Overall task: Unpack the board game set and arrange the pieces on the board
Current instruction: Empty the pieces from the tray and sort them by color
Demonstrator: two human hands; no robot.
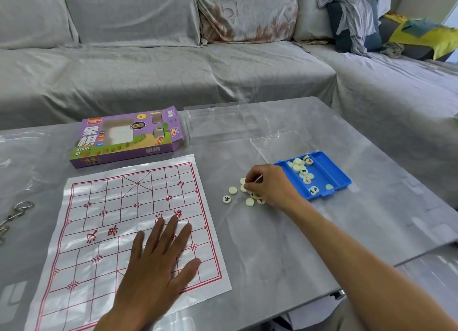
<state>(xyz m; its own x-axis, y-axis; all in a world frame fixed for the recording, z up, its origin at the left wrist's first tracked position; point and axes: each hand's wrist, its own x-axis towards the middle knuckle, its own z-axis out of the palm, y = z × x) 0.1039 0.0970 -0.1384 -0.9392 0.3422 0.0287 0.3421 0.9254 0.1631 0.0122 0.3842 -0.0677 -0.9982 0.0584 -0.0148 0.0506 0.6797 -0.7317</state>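
Note:
A white plastic-sheet board (104,219) with a red grid lies flat on the grey table. My left hand (158,263) rests on its near right part, palm down, fingers spread. Several small cream round pieces (233,190) lie loose on the table to the right of the board. My right hand (270,185) is over this pile, fingertips pinched on one or more of them. A blue tray (332,174) behind the hand holds several more pieces.
The purple game box (128,137) lies behind the board. A clear lid (285,144) lies by the tray and a clear plastic case (223,122) sits further back. Metal rings (17,214) lie at the left edge. A grey covered sofa (173,65) stands beyond the table.

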